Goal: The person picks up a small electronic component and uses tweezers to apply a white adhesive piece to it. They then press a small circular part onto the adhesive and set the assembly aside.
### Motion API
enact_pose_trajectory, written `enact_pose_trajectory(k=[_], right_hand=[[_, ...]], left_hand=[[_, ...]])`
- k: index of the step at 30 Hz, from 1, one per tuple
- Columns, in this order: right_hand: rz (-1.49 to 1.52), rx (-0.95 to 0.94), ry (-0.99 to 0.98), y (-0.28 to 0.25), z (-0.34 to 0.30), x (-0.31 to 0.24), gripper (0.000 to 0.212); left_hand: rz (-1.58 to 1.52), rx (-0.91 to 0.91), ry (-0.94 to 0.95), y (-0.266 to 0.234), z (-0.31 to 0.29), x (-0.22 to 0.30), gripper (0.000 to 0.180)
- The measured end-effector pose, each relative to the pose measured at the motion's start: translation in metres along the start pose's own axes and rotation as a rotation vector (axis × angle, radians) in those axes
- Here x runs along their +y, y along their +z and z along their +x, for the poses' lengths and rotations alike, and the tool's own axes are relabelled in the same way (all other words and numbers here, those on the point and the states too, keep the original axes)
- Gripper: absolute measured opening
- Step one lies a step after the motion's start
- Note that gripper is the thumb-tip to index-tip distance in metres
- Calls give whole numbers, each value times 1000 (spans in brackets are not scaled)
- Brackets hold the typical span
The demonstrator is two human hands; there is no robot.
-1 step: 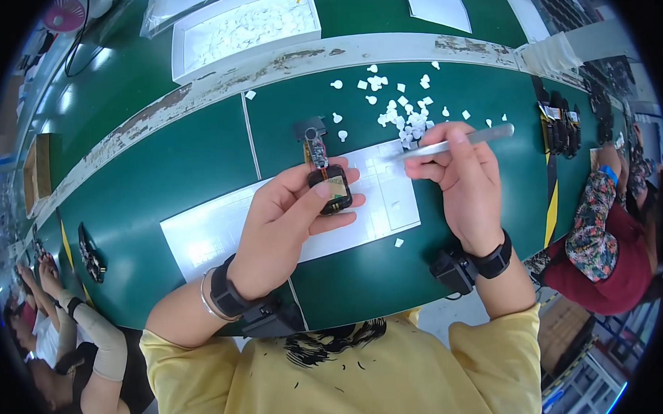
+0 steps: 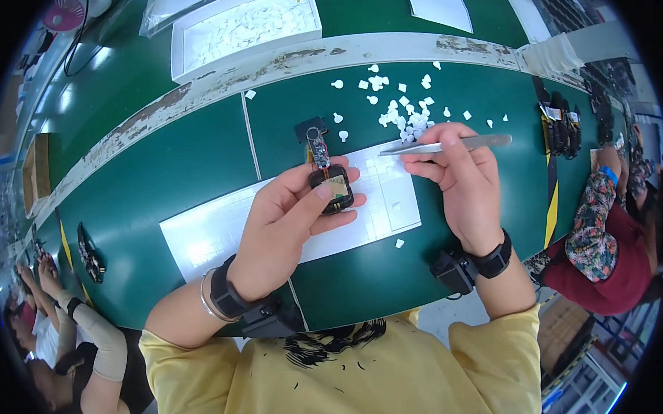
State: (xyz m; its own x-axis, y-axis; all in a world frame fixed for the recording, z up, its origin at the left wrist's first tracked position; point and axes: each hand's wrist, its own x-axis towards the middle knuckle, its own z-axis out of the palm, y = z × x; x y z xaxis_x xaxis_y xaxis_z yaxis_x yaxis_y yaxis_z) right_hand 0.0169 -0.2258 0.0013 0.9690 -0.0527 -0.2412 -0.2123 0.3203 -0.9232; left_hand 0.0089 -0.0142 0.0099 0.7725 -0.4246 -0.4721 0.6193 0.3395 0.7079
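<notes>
My left hand (image 2: 283, 218) grips a small black electronic module (image 2: 340, 179), thumb across its front. The module has a rounded square housing with a tan patch. From its top a narrow circuit board (image 2: 318, 149) runs up to a black flat piece (image 2: 305, 126) with a round part. In my right hand (image 2: 467, 186) is a pair of metal tweezers (image 2: 472, 142), pinched between thumb and fingers. Its tips point left over a white sheet (image 2: 221, 225), apart from the module. Whether the tips hold anything is too small to tell. Behind them lie scattered small white tabbed pieces (image 2: 402, 122).
A white box (image 2: 178, 52) of white pieces sits beyond a worn white ledge (image 2: 278, 61). Black devices (image 2: 563, 131) lie at the right, another black part (image 2: 90, 252) at the left. A wooden box (image 2: 38, 173) stands far left. Other people work at both sides.
The tweezers have swung flatter, their tips shifting slightly left. My left hand and the module have hardly moved.
</notes>
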Motion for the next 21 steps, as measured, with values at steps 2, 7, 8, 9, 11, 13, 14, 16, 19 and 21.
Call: enact_pose_trajectory(k=[2, 7, 8, 9, 11, 13, 14, 16, 19, 21], right_hand=[[-14, -64, 19, -4, 2, 1, 16], [-89, -25, -14, 1, 1, 2, 10], [-91, -27, -11, 0, 2, 2, 10], [-174, -66, 5, -3, 2, 0, 9], [-257, -107, 23, -6, 3, -3, 10], [21, -182, 101, -5, 3, -8, 14], [22, -185, 101, -4, 1, -7, 14], [17, -178, -53, 2, -6, -3, 14], [-6, -257, -155, 11, -24, 2, 16], [36, -314, -286, 14, -31, 5, 19]], left_hand=[[24, -2, 14, -1, 0, -1, 36], [-18, -30, -20, -3, 0, 1, 40], [-21, -27, -20, -3, 0, 2, 40], [-11, -24, -31, -3, 0, 3, 41], [-3, -19, -40, -3, 0, 2, 42], [-21, -44, -26, -6, 0, 1, 43], [-21, -42, -25, -7, 0, 0, 43], [-23, -125, -48, -8, 0, -1, 44], [-97, -223, 11, 1, -5, -2, 45], [-103, -257, 24, 1, -6, -3, 46]])
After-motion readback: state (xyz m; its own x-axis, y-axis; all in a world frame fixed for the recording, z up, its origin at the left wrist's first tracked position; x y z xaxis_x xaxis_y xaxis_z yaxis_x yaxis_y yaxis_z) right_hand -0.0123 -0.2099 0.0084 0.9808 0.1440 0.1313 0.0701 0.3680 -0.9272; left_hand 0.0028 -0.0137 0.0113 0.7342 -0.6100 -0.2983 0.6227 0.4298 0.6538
